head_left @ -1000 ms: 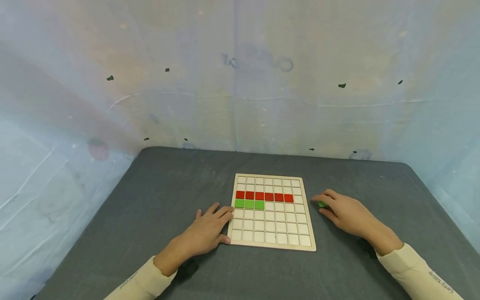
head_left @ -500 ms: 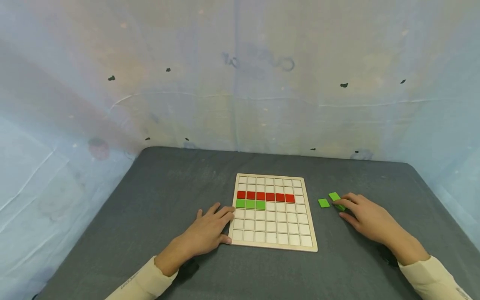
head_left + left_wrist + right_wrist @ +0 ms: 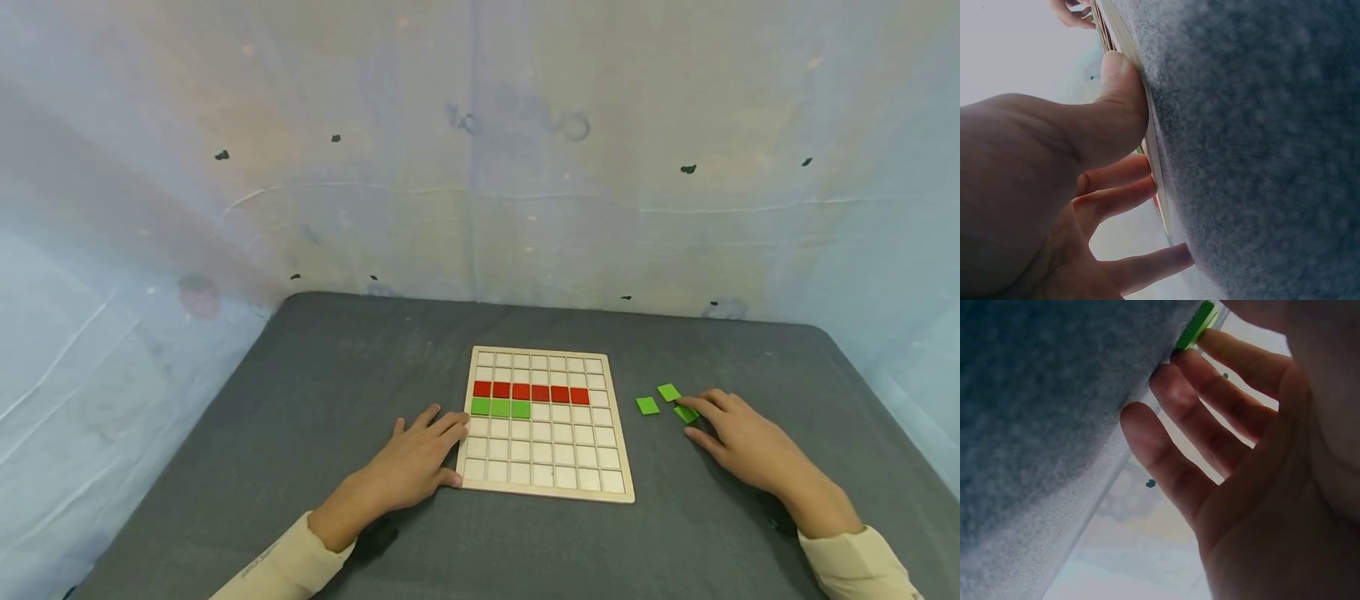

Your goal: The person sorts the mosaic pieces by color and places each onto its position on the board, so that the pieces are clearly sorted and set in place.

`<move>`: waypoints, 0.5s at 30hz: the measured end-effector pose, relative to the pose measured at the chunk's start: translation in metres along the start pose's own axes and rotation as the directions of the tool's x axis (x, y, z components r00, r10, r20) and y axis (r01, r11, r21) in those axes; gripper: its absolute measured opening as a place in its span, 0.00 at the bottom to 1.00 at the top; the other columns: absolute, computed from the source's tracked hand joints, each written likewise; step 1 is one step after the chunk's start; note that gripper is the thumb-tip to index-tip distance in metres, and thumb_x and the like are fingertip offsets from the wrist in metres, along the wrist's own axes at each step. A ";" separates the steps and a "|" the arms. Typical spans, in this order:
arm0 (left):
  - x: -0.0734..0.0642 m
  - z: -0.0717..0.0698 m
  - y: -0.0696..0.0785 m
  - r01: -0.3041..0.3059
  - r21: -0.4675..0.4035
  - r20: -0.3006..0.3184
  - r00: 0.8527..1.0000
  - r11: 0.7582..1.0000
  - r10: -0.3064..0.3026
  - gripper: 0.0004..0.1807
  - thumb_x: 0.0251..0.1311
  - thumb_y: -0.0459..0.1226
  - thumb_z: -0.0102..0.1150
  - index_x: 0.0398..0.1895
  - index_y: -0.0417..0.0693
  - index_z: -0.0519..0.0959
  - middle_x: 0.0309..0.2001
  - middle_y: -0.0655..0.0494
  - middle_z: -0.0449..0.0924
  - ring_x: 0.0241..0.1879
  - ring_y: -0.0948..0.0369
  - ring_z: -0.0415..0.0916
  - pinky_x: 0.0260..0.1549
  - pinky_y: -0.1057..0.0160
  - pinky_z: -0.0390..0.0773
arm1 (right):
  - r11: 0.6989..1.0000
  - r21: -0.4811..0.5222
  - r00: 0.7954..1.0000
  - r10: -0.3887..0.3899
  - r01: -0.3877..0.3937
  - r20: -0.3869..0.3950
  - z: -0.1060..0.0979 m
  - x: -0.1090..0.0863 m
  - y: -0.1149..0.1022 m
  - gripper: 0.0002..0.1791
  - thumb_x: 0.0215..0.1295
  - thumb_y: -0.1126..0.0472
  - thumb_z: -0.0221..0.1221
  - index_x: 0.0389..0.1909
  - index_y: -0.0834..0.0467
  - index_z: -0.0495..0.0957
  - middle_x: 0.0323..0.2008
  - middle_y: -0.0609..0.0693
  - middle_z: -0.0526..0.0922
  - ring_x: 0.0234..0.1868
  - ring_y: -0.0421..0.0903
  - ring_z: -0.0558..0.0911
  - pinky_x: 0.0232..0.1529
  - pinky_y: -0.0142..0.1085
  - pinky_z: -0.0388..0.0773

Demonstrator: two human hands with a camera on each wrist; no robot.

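Note:
A square wooden grid board (image 3: 547, 493) lies on the dark table, with a row of red tiles (image 3: 540, 392) and three green tiles (image 3: 501, 408) beneath it in its cells. My left hand (image 3: 408, 462) rests at the board's left edge. In the left wrist view its thumb and two fingers (image 3: 1116, 203) touch the board's side (image 3: 1155, 144). Right of the board, my right hand (image 3: 750, 446) lies over a loose green tile (image 3: 686, 415). Its index fingertip touches the green tile (image 3: 1196, 326) in the right wrist view, the other fingers extended and relaxed.
Two more loose green tiles lie between the board and my right hand, one nearer the board (image 3: 647, 406) and one farther back (image 3: 669, 392). A pale sheet (image 3: 480, 167) hangs behind the table (image 3: 360, 358) and at its sides.
My right hand has moved right from beside the board. Green tiles first hidden under its fingers now lie spread apart on the table. My left hand has stayed at the board.

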State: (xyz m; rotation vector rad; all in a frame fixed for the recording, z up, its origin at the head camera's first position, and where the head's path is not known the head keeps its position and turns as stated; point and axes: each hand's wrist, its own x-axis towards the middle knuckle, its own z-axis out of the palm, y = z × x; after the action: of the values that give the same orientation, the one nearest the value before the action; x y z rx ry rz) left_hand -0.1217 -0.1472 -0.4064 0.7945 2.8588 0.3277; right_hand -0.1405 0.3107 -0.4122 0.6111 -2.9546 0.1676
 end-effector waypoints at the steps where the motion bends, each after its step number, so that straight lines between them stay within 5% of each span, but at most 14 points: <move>1: 0.000 0.000 0.000 0.001 -0.001 -0.001 1.000 1.000 -0.001 0.31 0.56 0.52 0.67 0.62 0.55 0.74 0.72 0.60 0.65 0.73 0.42 0.59 0.55 0.23 0.65 | 1.000 0.002 1.000 0.003 -0.003 0.004 0.000 0.001 0.000 0.24 0.66 0.54 0.65 0.61 0.58 0.77 0.53 0.57 0.79 0.51 0.57 0.80 0.45 0.55 0.79; 9: 0.000 0.001 -0.001 0.010 0.002 0.013 1.000 1.000 -0.010 0.31 0.56 0.53 0.67 0.63 0.56 0.73 0.73 0.61 0.64 0.74 0.42 0.58 0.56 0.23 0.64 | 0.999 0.029 1.000 -0.015 0.015 -0.008 0.001 0.001 0.001 0.21 0.65 0.62 0.64 0.59 0.58 0.77 0.53 0.58 0.79 0.52 0.58 0.79 0.46 0.56 0.78; 15: 0.000 0.002 -0.001 0.004 0.012 0.003 1.000 1.000 -0.004 0.32 0.56 0.53 0.67 0.63 0.55 0.73 0.73 0.60 0.64 0.73 0.43 0.59 0.56 0.23 0.65 | 0.999 0.050 1.000 -0.005 0.005 -0.007 0.000 0.002 0.002 0.18 0.65 0.58 0.66 0.54 0.57 0.79 0.51 0.57 0.80 0.52 0.59 0.80 0.49 0.57 0.77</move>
State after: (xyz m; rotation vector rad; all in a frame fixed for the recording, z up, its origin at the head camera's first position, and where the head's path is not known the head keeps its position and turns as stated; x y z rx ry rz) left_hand -0.1224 -0.1478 -0.4084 0.7909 2.8615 0.3095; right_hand -0.1430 0.3118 -0.4121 0.6229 -2.9497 0.2430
